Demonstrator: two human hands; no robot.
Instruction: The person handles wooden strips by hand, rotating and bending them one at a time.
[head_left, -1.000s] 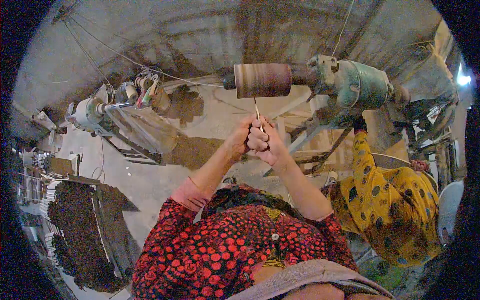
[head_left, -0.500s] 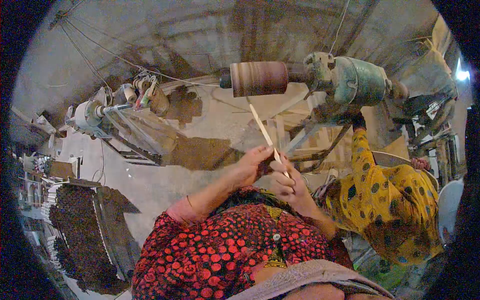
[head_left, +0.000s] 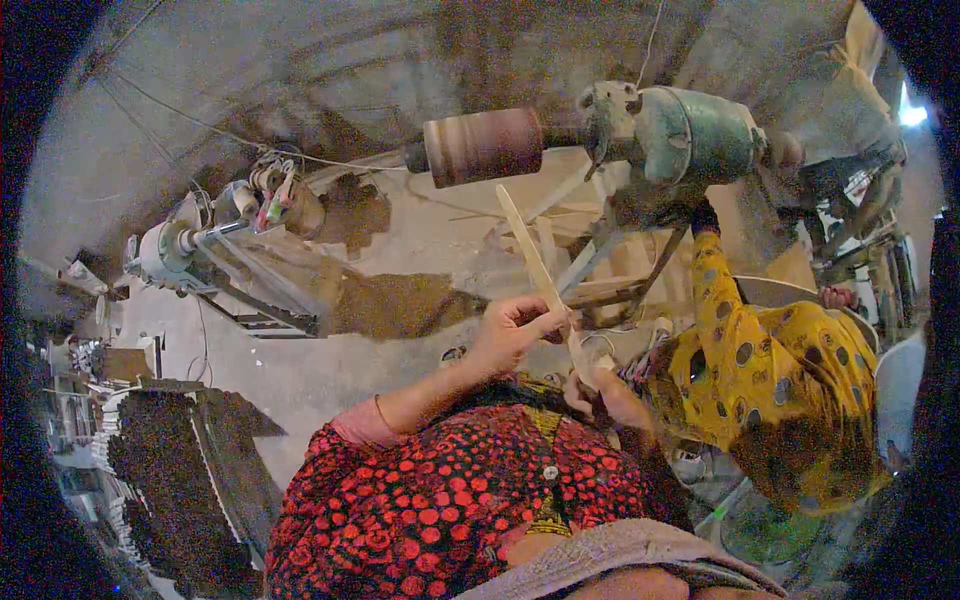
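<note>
Between my hands is a long, thin, pale strip (head_left: pixel 527 240), probably wood, tapering to its upper tip. It slants up and to the left, its tip just below the brown sanding drum (head_left: pixel 485 147) in the view. My left hand (head_left: pixel 520 335) is closed, pinching the strip near its middle between thumb and fingers. Lower down, my right hand (head_left: pixel 608 398) grips the strip's bottom end; some of its fingers are hidden. A green motor (head_left: pixel 700 138) carries the drum on its shaft. Whether the drum turns I cannot tell.
A person in a yellow patterned garment (head_left: pixel 800 390) sits close on my right, one sleeve raised toward the motor stand. Another motor (head_left: pixel 165 250) stands on a frame at the left. Dark stacked pieces (head_left: pixel 165 480) lie at the lower left. Wires hang along the wall.
My right hand has slid down and right to the strip's lower end. More of the strip shows, with its broad face turned to me. The view has shifted, so the drum appears farther left.
</note>
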